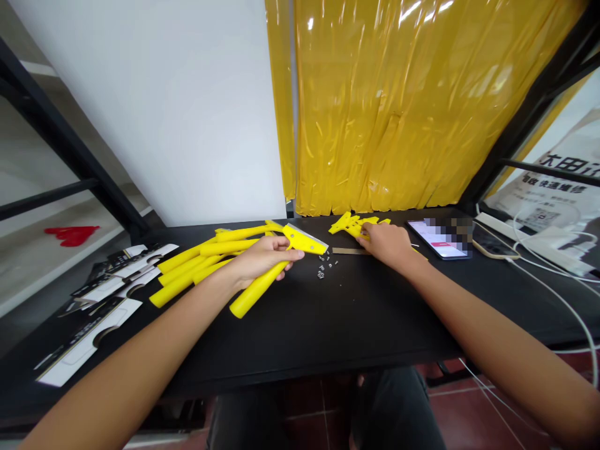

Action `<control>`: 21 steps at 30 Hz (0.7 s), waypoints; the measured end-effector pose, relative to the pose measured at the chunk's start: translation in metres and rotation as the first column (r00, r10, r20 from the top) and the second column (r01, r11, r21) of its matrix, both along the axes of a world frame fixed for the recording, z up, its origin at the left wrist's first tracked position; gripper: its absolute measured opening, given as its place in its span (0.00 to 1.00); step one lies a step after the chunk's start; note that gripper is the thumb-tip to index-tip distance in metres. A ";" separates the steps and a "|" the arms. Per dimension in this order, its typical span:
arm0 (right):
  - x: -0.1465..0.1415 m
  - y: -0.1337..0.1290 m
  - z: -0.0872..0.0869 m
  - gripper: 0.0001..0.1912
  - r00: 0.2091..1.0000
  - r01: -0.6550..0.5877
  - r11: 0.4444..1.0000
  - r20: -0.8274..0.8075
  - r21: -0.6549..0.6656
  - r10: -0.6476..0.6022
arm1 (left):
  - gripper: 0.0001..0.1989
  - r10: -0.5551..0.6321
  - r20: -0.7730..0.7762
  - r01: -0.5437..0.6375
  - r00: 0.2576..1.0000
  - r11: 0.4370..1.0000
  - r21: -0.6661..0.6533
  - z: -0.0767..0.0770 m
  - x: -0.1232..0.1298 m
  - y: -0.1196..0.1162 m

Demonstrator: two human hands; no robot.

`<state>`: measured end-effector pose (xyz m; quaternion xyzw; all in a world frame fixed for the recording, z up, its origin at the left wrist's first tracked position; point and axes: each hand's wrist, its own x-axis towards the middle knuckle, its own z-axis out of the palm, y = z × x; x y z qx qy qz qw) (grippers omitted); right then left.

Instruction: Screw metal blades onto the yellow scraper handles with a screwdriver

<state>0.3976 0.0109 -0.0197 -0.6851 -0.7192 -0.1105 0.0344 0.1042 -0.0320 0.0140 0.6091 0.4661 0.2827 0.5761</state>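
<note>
Left hand (262, 255) pinching a scraper (300, 241), right hand (387, 245)'s grip unclear, a nudge could roll metal fasteners (321, 274) off the table (337, 325)'s back edge.

Left grip (262, 257) clasped, thumb (295, 255) extended; right grip (388, 245) palm-down, fingers (366, 230) bent; forearms (175, 340) outstretched.

Yel scraper (302, 241), blk tabletop (356, 331), blk/wht cards (89, 344), amber curtain (384, 112), screws (321, 274) prob. silver
</note>
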 end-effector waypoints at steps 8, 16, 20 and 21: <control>0.002 -0.002 0.007 0.23 0.988 -0.152 0.988 0.006 0.014 0.152 | 0.13 0.043 0.111 -0.032 0.993 0.995 -0.097 -0.010 0.004 0.000; 0.004 0.000 0.003 0.18 0.944 -0.325 0.939 0.029 -0.114 0.330 | 0.13 0.068 0.144 -0.055 0.987 0.994 -0.094 -0.010 0.006 -0.002; -0.003 0.002 -0.003 0.19 0.959 -0.279 0.956 0.017 -0.085 0.282 | 0.12 0.027 0.116 -0.019 0.993 0.998 -0.066 -0.015 0.007 -0.003; -0.005 0.003 -0.003 0.19 0.966 -0.257 0.963 0.015 -0.081 0.259 | 0.12 0.024 0.112 -0.017 0.993 0.998 -0.062 -0.016 0.008 -0.003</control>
